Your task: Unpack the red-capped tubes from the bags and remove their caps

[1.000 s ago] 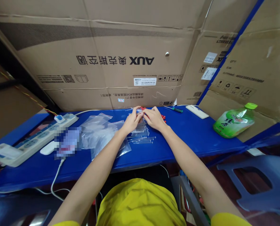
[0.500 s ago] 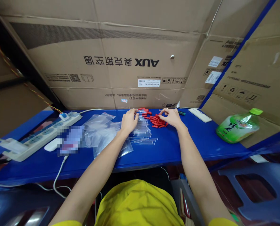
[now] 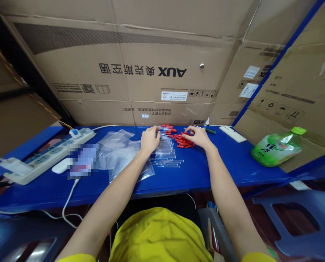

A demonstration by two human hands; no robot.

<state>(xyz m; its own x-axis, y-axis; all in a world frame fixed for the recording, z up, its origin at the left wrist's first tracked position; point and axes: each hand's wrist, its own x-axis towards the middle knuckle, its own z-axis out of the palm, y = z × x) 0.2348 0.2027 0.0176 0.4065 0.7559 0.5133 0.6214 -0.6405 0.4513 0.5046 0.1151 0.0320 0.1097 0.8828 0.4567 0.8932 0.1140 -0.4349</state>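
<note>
My left hand (image 3: 150,139) rests at the left ends of a row of thin clear plastic tubes (image 3: 164,147), its fingers bent together. What its fingertips hold, if anything, is too small to make out. My right hand (image 3: 200,137) is over the back of a pile of small red caps (image 3: 183,141). Its thumb and fingers are closed in a pinch, and the thing between them cannot be made out. Some tubes with red ends (image 3: 168,128) lie behind the row, between the two hands. A few loose tubes (image 3: 169,164) lie nearer the front.
Clear zip bags (image 3: 121,154) lie left of the tubes on the blue table (image 3: 190,178). Further left are a power strip (image 3: 50,156) and a blurred-out item (image 3: 83,160) near a white cable. A white phone-like slab (image 3: 233,134) and a green bottle (image 3: 277,147) are on the right. Cardboard stands behind.
Both hands stay almost in the same place. My right thumb has shifted slightly left over the red caps. The whole view has moved very slightly.
</note>
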